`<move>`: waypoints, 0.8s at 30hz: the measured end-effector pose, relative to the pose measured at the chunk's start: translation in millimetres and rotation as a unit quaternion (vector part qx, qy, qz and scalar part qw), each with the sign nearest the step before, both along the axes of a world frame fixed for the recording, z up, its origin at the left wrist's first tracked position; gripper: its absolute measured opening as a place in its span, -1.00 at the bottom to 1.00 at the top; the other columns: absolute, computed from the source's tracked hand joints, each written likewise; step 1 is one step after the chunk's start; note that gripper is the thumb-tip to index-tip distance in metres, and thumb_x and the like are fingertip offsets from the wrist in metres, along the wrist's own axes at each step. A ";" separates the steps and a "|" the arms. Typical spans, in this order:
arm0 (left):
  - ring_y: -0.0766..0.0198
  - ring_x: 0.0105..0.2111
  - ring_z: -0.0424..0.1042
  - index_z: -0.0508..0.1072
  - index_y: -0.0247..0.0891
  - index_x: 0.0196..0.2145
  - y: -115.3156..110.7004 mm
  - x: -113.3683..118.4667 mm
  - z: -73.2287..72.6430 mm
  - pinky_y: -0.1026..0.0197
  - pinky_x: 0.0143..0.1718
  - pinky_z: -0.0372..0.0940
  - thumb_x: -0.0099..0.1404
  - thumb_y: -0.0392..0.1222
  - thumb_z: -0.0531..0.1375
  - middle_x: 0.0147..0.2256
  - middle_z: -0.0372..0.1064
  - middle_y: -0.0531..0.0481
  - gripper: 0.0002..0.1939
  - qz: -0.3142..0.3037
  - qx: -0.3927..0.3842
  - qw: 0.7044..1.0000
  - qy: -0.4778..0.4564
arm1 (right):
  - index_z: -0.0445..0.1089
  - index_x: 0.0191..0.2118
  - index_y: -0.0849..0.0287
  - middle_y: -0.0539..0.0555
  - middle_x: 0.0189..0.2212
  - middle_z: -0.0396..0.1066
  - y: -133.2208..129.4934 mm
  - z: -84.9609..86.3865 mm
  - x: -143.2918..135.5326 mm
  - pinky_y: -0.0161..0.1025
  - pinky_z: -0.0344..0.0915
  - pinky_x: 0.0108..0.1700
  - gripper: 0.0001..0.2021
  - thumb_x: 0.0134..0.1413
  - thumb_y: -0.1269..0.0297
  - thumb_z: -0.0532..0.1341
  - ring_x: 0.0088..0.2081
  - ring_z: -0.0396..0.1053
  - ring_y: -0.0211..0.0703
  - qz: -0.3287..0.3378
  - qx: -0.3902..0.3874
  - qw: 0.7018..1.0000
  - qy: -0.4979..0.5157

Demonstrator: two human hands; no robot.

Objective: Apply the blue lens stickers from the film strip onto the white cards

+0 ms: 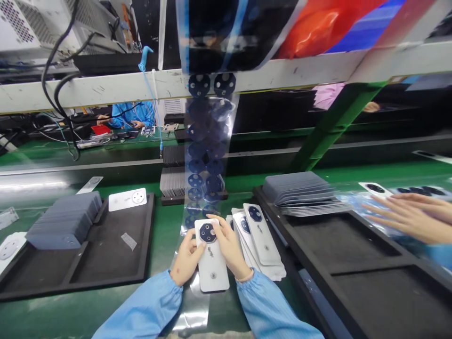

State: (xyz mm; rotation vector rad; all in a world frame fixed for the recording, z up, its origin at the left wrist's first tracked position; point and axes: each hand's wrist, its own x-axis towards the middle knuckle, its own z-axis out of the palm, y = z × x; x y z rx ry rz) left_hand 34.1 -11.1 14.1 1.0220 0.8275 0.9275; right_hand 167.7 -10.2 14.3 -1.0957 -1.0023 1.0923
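In the middle of the head view I see a white phone back cover [213,270] with a round, dark blue camera sticker at its top end. My left hand [187,259] holds its left edge, fingers closed around it. My right hand [229,247] grips its upper right side, with the thumb on the sticker. Behind the cover hangs a clear strip [203,165] carrying rows of dark round stickers, its lower part running under my hands. Just right of my right hand, several white covers with dark stickers [263,240] lie in an overlapping pile.
A black foam tray [113,278] at left bears grey covers [67,221] and one white cover [127,200]. Another black tray [353,266] stands at right with stacked grey covers [300,193]. A co-worker's hands [416,214] are at far right. A white beam [282,73] crosses above.
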 end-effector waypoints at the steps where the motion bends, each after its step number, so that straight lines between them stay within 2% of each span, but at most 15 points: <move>1: 0.22 -0.45 0.53 0.20 -0.18 -0.07 1.6 -1.2 0.3 0.28 -0.46 0.33 0.16 0.07 0.32 -0.38 0.53 0.02 -0.48 0.025 0.005 1.000 -0.002 | 0.20 0.16 0.13 0.21 -0.01 0.39 -5.5 0.2 -1.5 -0.11 0.44 -0.13 -0.56 0.25 0.05 0.08 -0.15 0.47 -0.04 -0.007 0.017 0.999 -0.028; 4: 0.29 -0.49 0.50 0.20 -0.16 -0.18 7.1 -4.5 1.9 0.35 -0.51 0.27 0.19 0.03 0.30 -0.44 0.51 0.10 -0.59 0.095 0.018 0.995 -0.002 | -0.07 0.34 0.04 0.25 0.30 -0.03 -26.8 -1.3 -10.3 0.04 0.32 0.10 -0.29 0.12 0.20 0.22 0.14 0.27 0.10 -0.014 0.089 0.976 -0.200; 5: 0.30 -0.51 0.49 0.22 -0.17 -0.20 8.4 -5.1 3.6 0.36 -0.52 0.27 0.20 0.03 0.29 -0.46 0.50 0.12 -0.63 0.093 0.014 0.996 0.002 | -0.08 0.35 0.02 0.23 0.34 -0.12 -33.5 -2.0 -13.5 0.09 0.25 0.16 -0.22 0.06 0.25 0.27 0.22 0.17 0.16 -0.013 0.106 0.957 -0.271; 7: 0.27 -0.45 0.51 0.29 -0.19 -0.18 9.5 -5.9 11.4 0.32 -0.46 0.33 0.23 0.05 0.26 -0.43 0.51 0.08 -0.66 0.053 0.000 0.998 0.016 | -0.08 0.36 -0.01 0.18 0.37 -0.18 -42.7 -2.9 -16.8 0.15 0.15 0.22 -0.19 0.03 0.33 0.28 0.30 0.00 0.24 -0.026 0.126 0.917 -0.378; 9: 0.18 -0.25 0.54 0.36 -0.22 -0.13 7.9 -8.9 27.0 0.21 -0.24 0.40 0.25 0.06 0.24 -0.25 0.53 -0.05 -0.64 0.015 0.007 0.999 0.037 | -0.10 0.37 -0.03 0.15 0.37 -0.20 -44.6 -3.1 -11.7 0.17 0.13 0.23 -0.25 0.11 0.36 0.20 0.32 -0.05 0.22 -0.062 0.137 0.891 -0.429; 10: 0.13 -0.12 0.51 0.38 -0.22 -0.11 6.4 -12.4 38.0 0.16 -0.11 0.39 0.26 0.06 0.23 -0.12 0.51 -0.10 -0.64 0.017 0.024 0.998 0.049 | -0.10 0.37 -0.03 0.14 0.38 -0.20 -43.1 -3.6 -5.1 0.17 0.13 0.23 -0.30 0.16 0.35 0.16 0.32 -0.07 0.21 -0.083 0.139 0.881 -0.444; 12: 0.07 0.06 0.40 0.40 -0.22 -0.10 2.7 -24.3 65.1 0.07 0.08 0.30 0.30 0.04 0.19 0.08 0.39 -0.14 -0.68 0.064 0.082 0.993 0.064 | -0.05 0.36 0.00 0.16 0.37 -0.18 -36.3 -7.3 16.1 0.21 0.12 0.22 -0.38 0.22 0.28 0.12 0.33 -0.09 0.24 -0.130 0.138 0.862 -0.469; 15: 0.01 0.09 0.37 0.38 -0.20 -0.06 2.8 -52.1 106.9 -0.06 0.13 0.25 0.32 -0.01 0.17 0.11 0.35 -0.15 -0.69 0.160 0.186 0.967 0.069 | 0.10 0.31 0.11 0.27 0.30 0.02 -22.8 -21.6 57.8 0.30 0.14 0.16 -0.48 0.26 0.20 0.06 0.28 0.02 0.34 -0.207 0.114 0.830 -0.505; 17: -0.01 0.05 0.41 0.40 -0.22 -0.09 14.2 -73.8 124.0 -0.09 0.10 0.28 0.30 0.00 0.17 0.06 0.40 -0.16 -0.69 0.201 0.232 0.946 0.105 | 0.20 0.25 0.21 0.35 0.15 0.26 -15.5 -33.1 81.2 0.31 0.18 0.13 -0.54 0.30 0.25 -0.05 0.19 0.18 0.34 -0.228 0.097 0.820 -0.516; 18: -0.01 0.04 0.41 0.40 -0.23 -0.10 24.8 -85.1 126.8 -0.08 0.09 0.29 0.29 0.02 0.17 0.05 0.41 -0.16 -0.68 0.211 0.244 0.936 0.140 | 0.23 0.23 0.24 0.37 0.08 0.33 -13.1 -37.5 88.8 0.32 0.19 0.11 -0.55 0.30 0.26 -0.08 0.15 0.23 0.33 -0.240 0.090 0.816 -0.518; 20: 0.02 0.05 0.40 0.39 -0.22 -0.10 55.3 -109.1 120.1 -0.05 0.08 0.29 0.27 0.04 0.16 0.04 0.41 -0.16 -0.66 0.204 0.258 0.913 0.242 | 0.22 0.22 0.30 0.41 0.04 0.35 -11.3 -40.6 93.6 0.32 0.19 0.11 -0.53 0.31 0.23 -0.09 0.13 0.25 0.34 -0.264 0.086 0.812 -0.513; 21: 0.03 0.07 0.39 0.37 -0.22 -0.09 73.7 -122.0 111.5 -0.02 0.09 0.28 0.27 0.03 0.15 0.06 0.39 -0.16 -0.66 0.186 0.258 0.895 0.312 | 0.19 0.24 0.32 0.42 0.08 0.31 -11.7 -38.8 90.9 0.31 0.18 0.12 -0.52 0.31 0.20 -0.07 0.15 0.22 0.34 -0.272 0.089 0.813 -0.506; 23: 0.06 0.08 0.37 0.31 -0.24 -0.05 111.3 -148.7 88.7 0.02 0.07 0.29 0.25 -0.01 0.11 0.06 0.37 -0.20 -0.63 0.164 0.250 0.833 0.465 | 0.11 0.28 0.30 0.41 0.17 0.22 -14.4 -28.8 77.7 0.26 0.17 0.16 -0.48 0.31 0.14 -0.02 0.20 0.16 0.31 -0.264 0.106 0.828 -0.483; 24: 0.01 0.09 0.35 0.31 -0.28 -0.05 128.2 -161.8 76.6 -0.02 0.09 0.26 0.21 -0.05 0.13 0.05 0.37 -0.25 -0.61 0.167 0.240 0.818 0.496 | 0.08 0.30 0.26 0.37 0.20 0.19 -16.0 -21.6 68.8 0.23 0.17 0.17 -0.47 0.31 0.13 0.00 0.22 0.13 0.27 -0.247 0.116 0.841 -0.467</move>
